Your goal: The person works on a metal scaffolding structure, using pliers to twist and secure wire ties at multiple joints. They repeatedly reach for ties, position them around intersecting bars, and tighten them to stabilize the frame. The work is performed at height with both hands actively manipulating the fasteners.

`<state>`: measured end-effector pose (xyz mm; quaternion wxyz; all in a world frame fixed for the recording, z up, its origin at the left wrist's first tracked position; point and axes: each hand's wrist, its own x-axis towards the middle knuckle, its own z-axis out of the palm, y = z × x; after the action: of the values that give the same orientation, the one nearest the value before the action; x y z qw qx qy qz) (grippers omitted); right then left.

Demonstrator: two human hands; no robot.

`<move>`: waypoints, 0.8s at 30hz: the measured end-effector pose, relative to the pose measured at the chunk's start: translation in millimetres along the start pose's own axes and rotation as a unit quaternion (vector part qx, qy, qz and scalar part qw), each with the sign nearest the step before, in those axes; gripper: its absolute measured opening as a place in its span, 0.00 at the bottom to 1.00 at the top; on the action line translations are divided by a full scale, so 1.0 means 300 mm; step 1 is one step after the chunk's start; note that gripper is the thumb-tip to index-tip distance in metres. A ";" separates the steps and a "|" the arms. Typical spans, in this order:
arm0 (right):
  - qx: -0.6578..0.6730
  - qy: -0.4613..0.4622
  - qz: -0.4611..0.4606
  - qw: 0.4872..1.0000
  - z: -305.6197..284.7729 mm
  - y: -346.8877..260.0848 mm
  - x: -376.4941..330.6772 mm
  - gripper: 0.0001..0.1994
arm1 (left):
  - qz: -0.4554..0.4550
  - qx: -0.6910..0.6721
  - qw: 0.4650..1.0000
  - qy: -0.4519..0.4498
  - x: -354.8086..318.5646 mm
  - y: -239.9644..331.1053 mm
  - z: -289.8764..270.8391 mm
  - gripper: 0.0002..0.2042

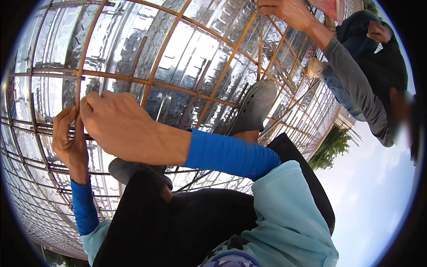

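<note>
My left hand (71, 144) and my right hand (116, 125) meet at a rusty rebar rod (88, 46) on the left, just below where it crosses another rebar rod (116, 76). The fingers of my right hand are pinched together at the rod, over the fingertips of my left. My left thumb and fingers are also closed there. Whatever lies between the fingers is too small or too hidden to make out. Blue sleeves cover both my forearms.
Shiny corrugated metal sheeting (120, 31) lies under the rebar grid. My feet, in grey clogs (257, 100), rest on it. At the upper right a co-worker's hand (284, 10) reaches to the rods. Another person (378, 53) crouches behind. Green foliage (331, 147) shows beyond the edge.
</note>
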<state>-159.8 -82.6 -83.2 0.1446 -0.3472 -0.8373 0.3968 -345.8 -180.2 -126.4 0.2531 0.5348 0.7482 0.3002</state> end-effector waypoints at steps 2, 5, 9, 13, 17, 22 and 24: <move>-0.009 0.026 -0.018 0.999 -0.151 0.040 -0.047 0.12 | 0.000 0.014 1.000 0.000 -0.008 -0.007 -0.003 0.11; -0.029 0.033 0.006 0.999 -0.426 0.178 -0.160 0.11 | 0.005 0.023 1.000 0.010 -0.002 0.000 0.002 0.11; -0.176 0.032 0.143 0.974 -0.752 0.401 -0.419 0.06 | 0.027 0.060 0.998 0.006 -0.016 -0.004 -0.003 0.13; -0.290 0.003 0.302 0.908 -0.962 0.599 -0.685 0.09 | 0.030 0.089 0.996 0.000 -0.032 -0.003 -0.004 0.17; -0.353 -0.020 0.287 0.890 -0.997 0.780 -0.905 0.20 | 0.046 0.087 0.995 0.013 -0.041 -0.034 0.017 0.18; -0.381 -0.048 0.304 0.872 -0.965 0.818 -0.940 0.27 | 0.050 0.076 0.995 0.040 -0.046 -0.032 0.036 0.17; -0.393 -0.057 0.305 0.866 -0.968 0.819 -0.930 0.27 | 0.054 0.084 0.994 0.052 -0.047 -0.034 0.040 0.17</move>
<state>305.2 -4.1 -75.0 -0.1803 -0.5903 -0.7829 0.0788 -339.8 -194.0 -141.3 0.1514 0.5771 0.7530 0.2774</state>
